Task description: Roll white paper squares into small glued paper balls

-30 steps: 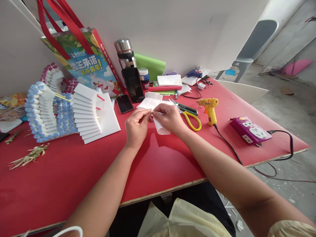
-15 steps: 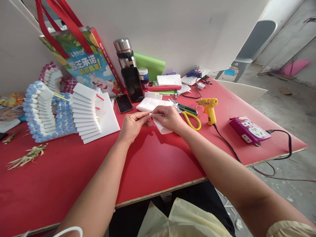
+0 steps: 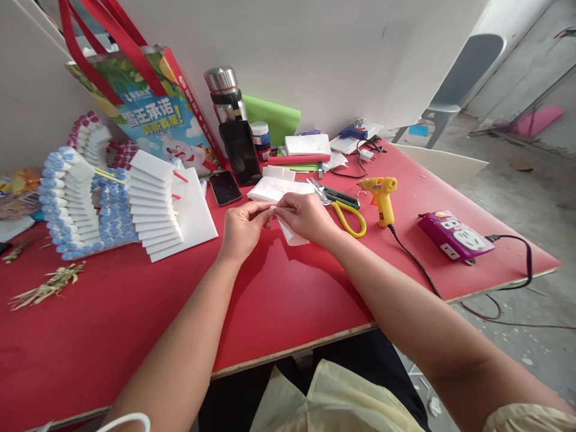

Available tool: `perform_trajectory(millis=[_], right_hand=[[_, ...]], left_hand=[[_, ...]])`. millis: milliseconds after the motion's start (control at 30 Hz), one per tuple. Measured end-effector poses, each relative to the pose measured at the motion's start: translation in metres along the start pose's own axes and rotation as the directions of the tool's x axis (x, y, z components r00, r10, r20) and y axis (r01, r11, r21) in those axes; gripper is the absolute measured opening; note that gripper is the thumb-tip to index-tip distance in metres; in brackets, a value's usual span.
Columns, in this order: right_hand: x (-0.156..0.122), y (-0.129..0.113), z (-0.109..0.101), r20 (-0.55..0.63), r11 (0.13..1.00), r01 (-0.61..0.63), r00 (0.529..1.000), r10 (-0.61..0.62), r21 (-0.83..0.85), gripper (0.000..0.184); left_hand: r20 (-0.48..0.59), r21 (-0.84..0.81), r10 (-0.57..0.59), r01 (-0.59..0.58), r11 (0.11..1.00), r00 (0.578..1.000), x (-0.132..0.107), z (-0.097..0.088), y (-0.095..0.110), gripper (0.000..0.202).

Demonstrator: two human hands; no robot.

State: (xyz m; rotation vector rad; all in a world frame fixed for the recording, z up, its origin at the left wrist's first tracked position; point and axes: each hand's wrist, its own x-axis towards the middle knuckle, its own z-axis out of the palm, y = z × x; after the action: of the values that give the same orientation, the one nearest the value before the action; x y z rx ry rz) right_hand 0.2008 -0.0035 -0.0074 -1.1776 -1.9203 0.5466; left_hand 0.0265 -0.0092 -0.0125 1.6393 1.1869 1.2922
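Observation:
Between my two hands is a thin white sheet of paper (image 3: 292,234), pinched and gathered at its upper left, with its loose part hanging below my right hand. My left hand (image 3: 245,231) is closed, thumb and forefinger pinching the gathered end. Close against it, my right hand (image 3: 303,217) is shut on the same paper, fingers curled. Just behind the hands lies a stack of white paper sheets (image 3: 274,188). Scissors with yellow handles (image 3: 350,219) rest right beside my right hand, next to a green utility knife (image 3: 342,198).
A yellow glue gun (image 3: 381,198) and a purple power strip (image 3: 456,237) with cords lie on the red table (image 3: 288,306). Leftward stand white stepped foam pieces (image 3: 155,207) and blue-tipped paper rolls (image 3: 58,204). Behind are phones (image 3: 225,188), a steel flask (image 3: 221,81) and a shopping bag (image 3: 166,120).
Both hands keep their pinch on the paper at nearly the same spot. The hanging part of the paper has shifted slightly leftward; the view has turned a little.

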Motion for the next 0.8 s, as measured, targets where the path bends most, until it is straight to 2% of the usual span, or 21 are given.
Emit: perform_trajectory(millis=[100, 167, 233, 300, 333, 367, 400, 467, 533, 600, 700, 800], right_hand=[[-0.002, -0.003, 0.000, -0.029, 0.991, 0.054, 0.998, -0.058, -0.125, 0.018], [-0.003, -0.006, -0.002, -0.034, 0.988, 0.061, 0.997, -0.066, -0.141, 0.018], [-0.002, -0.009, -0.004, -0.032, 0.998, 0.017, 0.999, -0.018, -0.052, 0.018], [0.001, -0.009, -0.007, 0.009, 0.977, -0.106, 0.994, 0.106, 0.185, 0.022], [0.003, -0.008, -0.008, 0.069, 0.917, -0.199, 0.980, 0.187, 0.346, 0.027], [0.004, -0.007, -0.009, 0.162, 0.810, -0.306, 0.952, 0.259, 0.501, 0.034], [0.006, -0.006, -0.011, 0.281, 0.665, -0.416, 0.909, 0.307, 0.620, 0.041], [0.008, -0.003, -0.012, 0.522, 0.366, -0.607, 0.794, 0.312, 0.705, 0.046], [0.008, -0.002, -0.014, 0.683, 0.174, -0.726, 0.686, 0.251, 0.666, 0.043], [0.008, -0.004, -0.015, 0.756, 0.065, -0.775, 0.628, 0.187, 0.628, 0.037], [0.007, -0.008, -0.017, 0.781, -0.034, -0.783, 0.615, 0.108, 0.621, 0.032], [0.007, -0.010, -0.017, 0.797, -0.079, -0.793, 0.602, 0.042, 0.603, 0.027]], left_hand=[[-0.017, 0.036, 0.025, -0.024, 0.999, 1.000, -0.001, 0.001, 0.000, 0.025], [-0.024, 0.008, 0.015, -0.015, 1.000, 1.000, 0.000, 0.002, 0.000, 0.024], [-0.034, -0.026, 0.019, -0.020, 0.999, 0.999, 0.001, 0.002, 0.000, 0.022], [-0.043, -0.061, 0.033, -0.035, 0.998, 0.999, 0.001, 0.002, 0.003, 0.020], [-0.043, -0.077, 0.037, -0.040, 0.996, 0.998, 0.002, 0.001, 0.004, 0.020], [-0.038, -0.091, 0.038, -0.041, 0.995, 0.999, 0.002, 0.001, 0.006, 0.019], [-0.027, -0.100, 0.035, -0.037, 0.994, 0.999, 0.002, 0.001, 0.007, 0.020], [-0.005, -0.106, 0.031, -0.031, 0.994, 1.000, 0.001, 0.000, 0.009, 0.021], [0.003, -0.104, 0.034, -0.033, 0.994, 0.999, 0.001, 0.000, 0.010, 0.021], [0.002, -0.101, 0.029, -0.028, 0.995, 1.000, 0.000, -0.001, 0.009, 0.022], [0.004, -0.098, 0.001, -0.001, 0.995, 1.000, 0.000, -0.002, 0.008, 0.025], [-0.008, -0.104, -0.005, 0.004, 0.995, 1.000, 0.000, -0.001, 0.006, 0.025]])
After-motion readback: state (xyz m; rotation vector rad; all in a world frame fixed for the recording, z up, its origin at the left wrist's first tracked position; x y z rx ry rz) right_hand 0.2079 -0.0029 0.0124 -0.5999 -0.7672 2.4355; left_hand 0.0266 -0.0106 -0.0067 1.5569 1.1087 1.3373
